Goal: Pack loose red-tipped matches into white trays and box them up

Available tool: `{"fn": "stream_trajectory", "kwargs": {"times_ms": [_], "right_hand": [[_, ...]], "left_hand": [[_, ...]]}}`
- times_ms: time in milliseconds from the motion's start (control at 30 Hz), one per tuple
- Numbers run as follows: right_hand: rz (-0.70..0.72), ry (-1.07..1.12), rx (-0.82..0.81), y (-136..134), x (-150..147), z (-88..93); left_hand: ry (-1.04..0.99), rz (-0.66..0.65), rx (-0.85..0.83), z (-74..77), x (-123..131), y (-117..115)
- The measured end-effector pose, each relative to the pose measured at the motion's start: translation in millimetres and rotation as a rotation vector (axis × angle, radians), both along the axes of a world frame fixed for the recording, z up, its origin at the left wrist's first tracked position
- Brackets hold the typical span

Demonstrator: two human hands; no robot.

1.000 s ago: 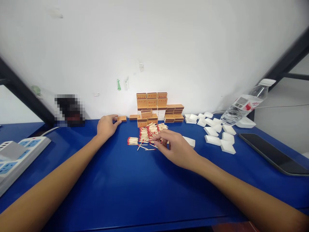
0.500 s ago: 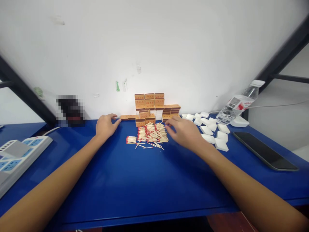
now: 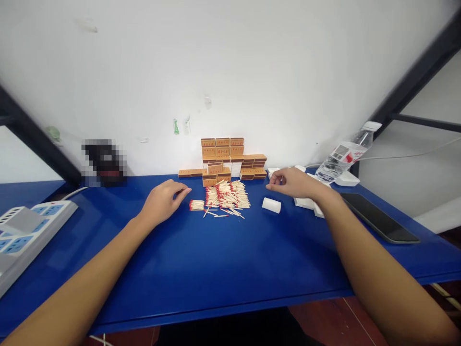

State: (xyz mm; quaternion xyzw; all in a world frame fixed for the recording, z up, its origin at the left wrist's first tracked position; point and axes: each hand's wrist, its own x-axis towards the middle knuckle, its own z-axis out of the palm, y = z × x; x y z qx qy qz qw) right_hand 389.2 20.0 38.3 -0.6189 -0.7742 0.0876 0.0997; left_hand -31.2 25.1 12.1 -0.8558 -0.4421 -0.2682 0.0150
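Note:
A loose pile of red-tipped matches [image 3: 227, 195] lies on the blue table [image 3: 216, 264], with a small bundle of matches [image 3: 196, 205] to its left. My left hand [image 3: 163, 202] rests on the table just left of that bundle, fingers loosely stretched and holding nothing. My right hand [image 3: 293, 183] is over a group of white inner trays [image 3: 306, 203] to the right of the pile. Its fingertips are pinched together, and I cannot make out whether they hold anything. One white tray [image 3: 271, 205] lies alone near the pile.
Orange matchboxes [image 3: 223, 153] are stacked against the white wall, with flat ones [image 3: 190, 173] to their left. A water bottle [image 3: 342, 157] and a dark phone [image 3: 378, 219] lie at the right. A power strip [image 3: 25, 230] sits at the far left.
My right hand left the match pile and swung right to the white trays. My left hand drew back from the flat matchboxes by the wall toward the small bundle.

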Motion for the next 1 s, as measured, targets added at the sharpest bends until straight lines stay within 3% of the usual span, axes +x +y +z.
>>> {"fn": "stream_trajectory", "kwargs": {"times_ms": [167, 367, 500, 600, 700, 800, 1000], "right_hand": [[0.054, -0.002, -0.325, -17, 3, 11.7], [0.117, -0.071, -0.387, -35, -28, 20.7], [0.401, 0.047, -0.266, -62, -73, 20.6], [0.505, 0.137, -0.172, -76, -103, 11.7], [0.514, 0.21, -0.13, -73, -110, 3.5], [0.439, 0.267, -0.05, -59, -100, -3.0], [0.337, 0.177, 0.014, -43, -96, -24.4]], "left_hand": [[-0.015, -0.033, 0.043, -2.0, 2, -3], [-0.05, -0.102, 0.088, 0.9, 12, -12], [-0.084, -0.248, 0.102, 3.1, 30, -32], [-0.061, -0.386, 0.084, 0.3, 46, -50], [0.013, -0.435, 0.02, -6.3, 57, -60], [0.047, -0.4, -0.053, -13.2, 60, -61], [0.062, -0.378, -0.127, -17.3, 58, -59]]}}
